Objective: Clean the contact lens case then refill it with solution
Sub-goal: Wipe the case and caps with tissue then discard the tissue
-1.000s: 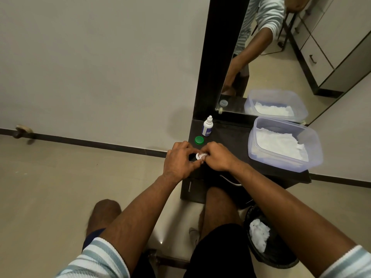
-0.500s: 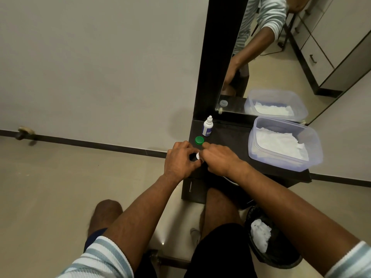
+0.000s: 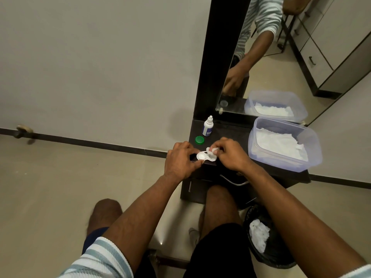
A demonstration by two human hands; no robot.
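Note:
A white contact lens case [image 3: 201, 156] lies on the dark dresser top [image 3: 230, 135] with its two wells uncovered. My left hand [image 3: 180, 159] pinches the case's left end between thumb and fingers. My right hand [image 3: 228, 154] pinches a small wad of white tissue [image 3: 212, 152] and holds it over the case's right well. A green cap [image 3: 199, 140] rests just behind the case. Behind the cap stands a small white solution bottle [image 3: 208, 126] with a blue label.
A clear plastic tub [image 3: 313, 149] holding white tissues sits at the right of the dresser top. A mirror [image 3: 281, 57] rises behind. A black waste bin [image 3: 279, 249] with used tissue stands on the floor at lower right. My knees are below the dresser.
My hands have drawn slightly apart, so the white case now shows between them. My right hand has lifted a little with the tissue at the right well.

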